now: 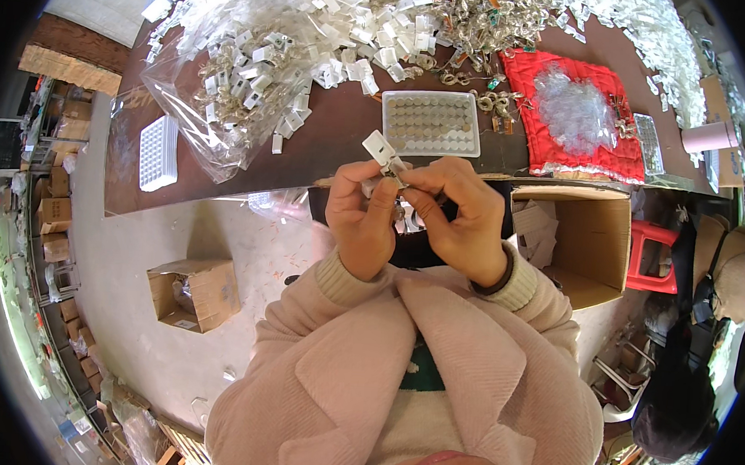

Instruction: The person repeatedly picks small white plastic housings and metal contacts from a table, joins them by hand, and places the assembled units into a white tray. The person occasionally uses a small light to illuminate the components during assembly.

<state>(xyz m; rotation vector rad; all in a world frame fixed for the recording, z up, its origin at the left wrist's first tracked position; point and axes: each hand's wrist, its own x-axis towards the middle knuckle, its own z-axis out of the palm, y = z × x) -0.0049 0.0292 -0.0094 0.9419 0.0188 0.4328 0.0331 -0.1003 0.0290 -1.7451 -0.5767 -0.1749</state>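
A small white plastic piece (379, 147) with a dark slot is held up in front of the table edge. Pinched round its lower end are the thumb and fingers of my left hand (359, 223). My right hand (464, 219) meets it there, thumb and forefinger pressed together at the piece's base. Between the fingertips a little shiny part shows, too small to name. Just beyond my hands, on the brown table (327, 137), lies a white tray (430, 150) with rows of small round metallic bits.
Heaps of white plastic pieces (349, 29) and metallic parts (493, 20) cover the table's far side. A red cloth (519, 80) bears clear plastic pieces (572, 112). White stacked trays (158, 154) lie left. Below stand cardboard boxes (216, 287) and a red stool (655, 235).
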